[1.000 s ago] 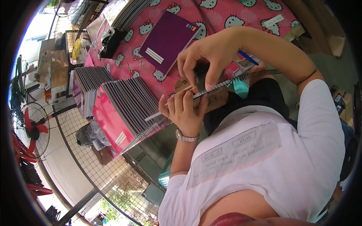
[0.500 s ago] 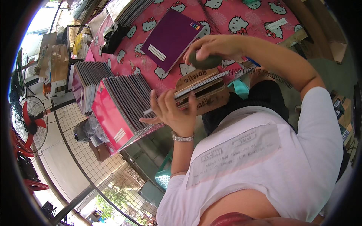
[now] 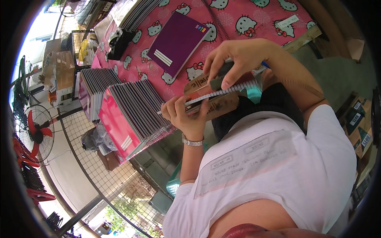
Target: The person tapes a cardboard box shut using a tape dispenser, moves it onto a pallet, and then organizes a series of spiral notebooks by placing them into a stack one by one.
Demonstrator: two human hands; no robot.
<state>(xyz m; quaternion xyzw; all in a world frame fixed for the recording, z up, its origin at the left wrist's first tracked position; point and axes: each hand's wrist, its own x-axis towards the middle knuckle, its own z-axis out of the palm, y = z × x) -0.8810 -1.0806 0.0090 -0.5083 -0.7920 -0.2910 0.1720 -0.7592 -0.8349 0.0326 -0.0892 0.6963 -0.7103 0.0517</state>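
Note:
My left hand [image 3: 183,115] grips one end of a notebook [image 3: 198,98], its fingers on the far side and thumb on the near side. A row of wire loops runs along the notebook's upturned bound edge. My right hand [image 3: 242,61] is closed around a dark green block [image 3: 216,83], held low against that edge. Under and beside the notebook is a brown board holder [image 3: 224,109] with handwriting on it. A dark wire coil [image 3: 299,85], blurred by motion, trails to the right past my right forearm.
A purple notebook [image 3: 178,43] lies on the pink patterned tablecloth [image 3: 246,25]. On the left stand a stack of pink spiral notebooks [image 3: 133,107] and another stack [image 3: 97,89]. A red-bladed fan [image 3: 36,133] is at far left, cardboard boxes [image 3: 357,119] at far right.
My right hand has come down and right with the green block, onto the notebook's bound edge. The loops now reach further along the edge, and the trailing coil is blurred.

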